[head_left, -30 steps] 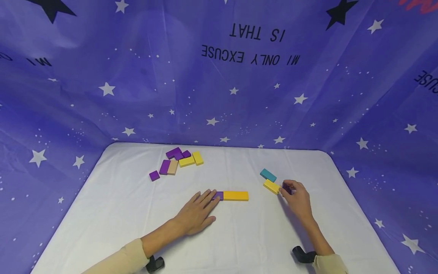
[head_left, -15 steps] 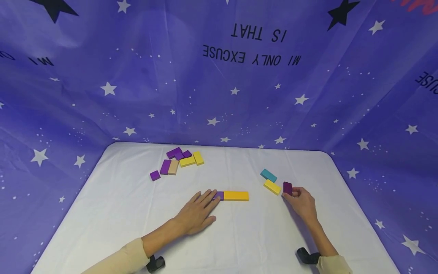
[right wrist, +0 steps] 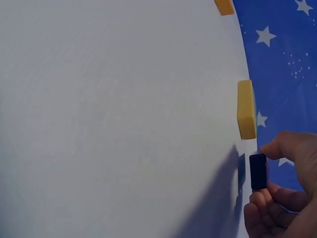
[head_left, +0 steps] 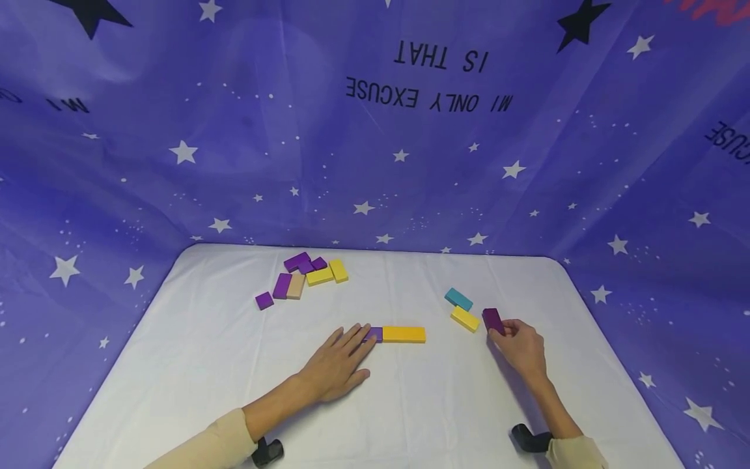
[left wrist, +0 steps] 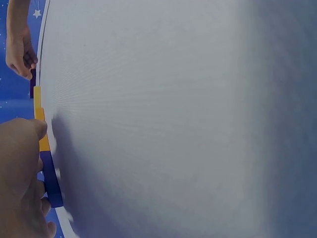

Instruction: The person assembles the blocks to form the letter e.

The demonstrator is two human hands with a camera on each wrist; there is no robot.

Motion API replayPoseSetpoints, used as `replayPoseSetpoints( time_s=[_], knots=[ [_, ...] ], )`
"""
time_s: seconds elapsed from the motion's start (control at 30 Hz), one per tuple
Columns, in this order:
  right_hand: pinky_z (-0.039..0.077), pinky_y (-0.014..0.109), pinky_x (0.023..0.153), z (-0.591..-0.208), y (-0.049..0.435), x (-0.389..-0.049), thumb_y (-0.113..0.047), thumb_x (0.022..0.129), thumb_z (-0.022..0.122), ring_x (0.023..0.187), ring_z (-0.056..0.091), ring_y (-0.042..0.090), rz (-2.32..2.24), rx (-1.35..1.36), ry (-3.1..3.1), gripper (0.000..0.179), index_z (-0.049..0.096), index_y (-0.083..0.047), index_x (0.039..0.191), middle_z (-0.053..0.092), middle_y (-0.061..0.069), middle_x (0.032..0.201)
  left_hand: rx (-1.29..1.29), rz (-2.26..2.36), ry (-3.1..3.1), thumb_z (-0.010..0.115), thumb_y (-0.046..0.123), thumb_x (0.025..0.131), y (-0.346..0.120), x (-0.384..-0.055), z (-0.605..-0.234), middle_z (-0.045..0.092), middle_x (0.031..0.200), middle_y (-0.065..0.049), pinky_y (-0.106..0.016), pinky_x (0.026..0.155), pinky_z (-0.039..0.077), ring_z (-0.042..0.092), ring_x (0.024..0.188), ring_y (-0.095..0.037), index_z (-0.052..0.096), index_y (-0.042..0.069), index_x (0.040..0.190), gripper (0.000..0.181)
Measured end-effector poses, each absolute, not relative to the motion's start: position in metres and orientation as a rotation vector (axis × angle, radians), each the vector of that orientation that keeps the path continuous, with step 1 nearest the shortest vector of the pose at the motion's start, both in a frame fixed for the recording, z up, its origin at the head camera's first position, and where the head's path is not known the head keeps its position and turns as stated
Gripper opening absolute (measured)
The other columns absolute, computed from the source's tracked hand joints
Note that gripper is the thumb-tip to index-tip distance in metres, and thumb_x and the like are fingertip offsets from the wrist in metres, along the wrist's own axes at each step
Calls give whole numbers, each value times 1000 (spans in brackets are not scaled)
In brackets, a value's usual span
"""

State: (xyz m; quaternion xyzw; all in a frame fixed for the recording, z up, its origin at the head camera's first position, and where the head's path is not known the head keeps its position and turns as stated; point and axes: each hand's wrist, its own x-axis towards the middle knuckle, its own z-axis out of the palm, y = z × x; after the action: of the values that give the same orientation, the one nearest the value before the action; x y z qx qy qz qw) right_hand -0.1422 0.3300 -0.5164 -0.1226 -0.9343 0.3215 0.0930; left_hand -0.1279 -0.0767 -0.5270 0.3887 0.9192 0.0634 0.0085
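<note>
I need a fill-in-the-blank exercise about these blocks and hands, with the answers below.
The right hand holds a dark purple block; the block closest to it is ____.
The left hand lies palm ____, partly covering a bluish-purple block.
The tan block lies side by side with a ____ block.
In the far-left group of blocks, ____ are yellow.
Missing words: yellow; down; purple; two.

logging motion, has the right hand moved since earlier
Yes, in the head view the right hand has shifted slightly right and down, away from the teal block.
</note>
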Motion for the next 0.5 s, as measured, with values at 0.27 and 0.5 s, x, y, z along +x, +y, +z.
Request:
replayPoseSetpoints(
  time_s=[0.27,0.5],
  knots=[
    [50,28,65,-510,315,-145,-18,84,77,76,63,25,956,-262,-2734,37,69,9,107,70,14,87,1210,196,2870,44,44,105,-76,-128,-527,24,162,-13,-52,117,19,21,148,-31,33,9,156,63],
    [51,28,66,-506,292,-155,-18,83,79,75,65,21,1015,-107,-2732,34,71,6,106,71,11,86,1210,184,2880,44,44,105,-77,-128,-527,24,162,-13,-52,117,19,21,148,-30,33,9,156,63]
  ],
)
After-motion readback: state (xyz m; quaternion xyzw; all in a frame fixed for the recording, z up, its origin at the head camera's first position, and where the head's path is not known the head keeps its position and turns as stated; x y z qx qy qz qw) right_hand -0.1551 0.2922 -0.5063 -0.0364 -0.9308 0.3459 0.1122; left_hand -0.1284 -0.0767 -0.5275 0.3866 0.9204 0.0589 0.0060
